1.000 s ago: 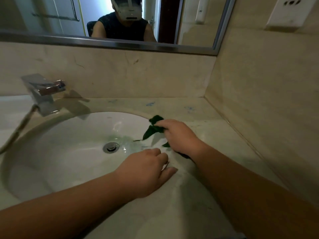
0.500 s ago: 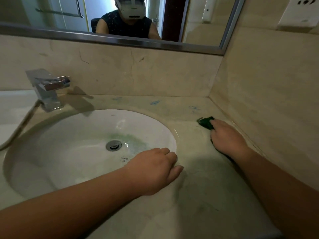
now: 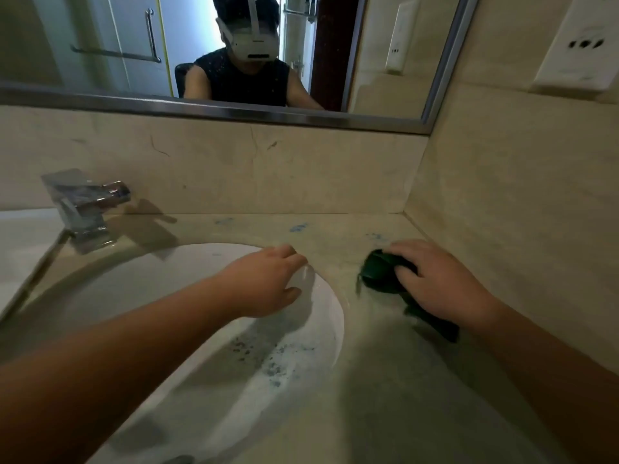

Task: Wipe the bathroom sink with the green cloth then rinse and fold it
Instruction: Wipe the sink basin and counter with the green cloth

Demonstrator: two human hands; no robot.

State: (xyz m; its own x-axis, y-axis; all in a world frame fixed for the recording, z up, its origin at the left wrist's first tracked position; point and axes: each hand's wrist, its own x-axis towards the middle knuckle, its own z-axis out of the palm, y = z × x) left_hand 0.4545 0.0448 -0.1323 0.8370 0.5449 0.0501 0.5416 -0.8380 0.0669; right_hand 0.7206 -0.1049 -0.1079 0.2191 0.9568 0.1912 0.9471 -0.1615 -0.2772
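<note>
The green cloth lies bunched on the marble counter right of the basin, with a tail trailing out under my wrist. My right hand presses down on it, fingers curled over the cloth. The white oval sink fills the lower left, with dark specks and bluish smears on its right inner wall. My left hand rests on the sink's right rim, fingers loosely bent and holding nothing. The drain is hidden by my left forearm.
A chrome tap stands at the back left with a hose running down from it. The side wall rises close on the right of the cloth. Blue stains mark the counter behind the basin. A mirror hangs above.
My right hand slid the cloth from the sink's rim out to the right counter by the wall, then a little back. My left hand moved up along the rim. The camera has moved closer.
</note>
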